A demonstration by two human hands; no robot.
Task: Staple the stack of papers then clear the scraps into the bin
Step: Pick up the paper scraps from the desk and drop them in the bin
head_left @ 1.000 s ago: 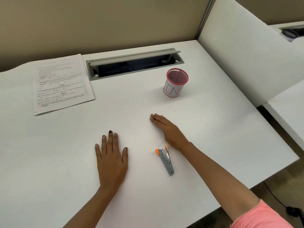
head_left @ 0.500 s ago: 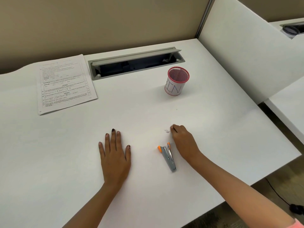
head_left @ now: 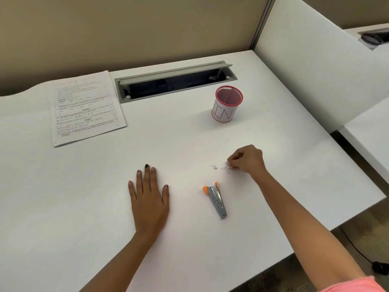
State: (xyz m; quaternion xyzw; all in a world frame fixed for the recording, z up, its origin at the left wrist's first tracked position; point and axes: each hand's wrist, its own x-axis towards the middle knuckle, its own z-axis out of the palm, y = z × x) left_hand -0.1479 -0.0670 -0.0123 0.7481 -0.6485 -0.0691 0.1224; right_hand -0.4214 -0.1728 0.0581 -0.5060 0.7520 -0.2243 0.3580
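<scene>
The stack of printed papers (head_left: 85, 108) lies flat at the back left of the white desk (head_left: 63, 207). A grey stapler with orange tips (head_left: 216, 200) lies near the middle front. Small white paper scraps (head_left: 219, 167) are scattered just beyond it. My right hand (head_left: 248, 160) is curled with its fingertips pinched down on the scraps at their right end. My left hand (head_left: 149, 197) rests flat on the desk with fingers apart, left of the stapler. A pink mesh cup labelled BIN (head_left: 227, 104) stands upright behind the scraps.
A grey cable tray with a raised lid (head_left: 174, 81) is sunk into the desk's back edge. A white divider panel (head_left: 315, 70) stands along the right side. The desk's right front edge (head_left: 336, 224) runs close to my right forearm.
My right hand slid rightward across the desk and curled from flat into a pinch, and small scraps came into view beside its fingertips. My left hand stayed flat.
</scene>
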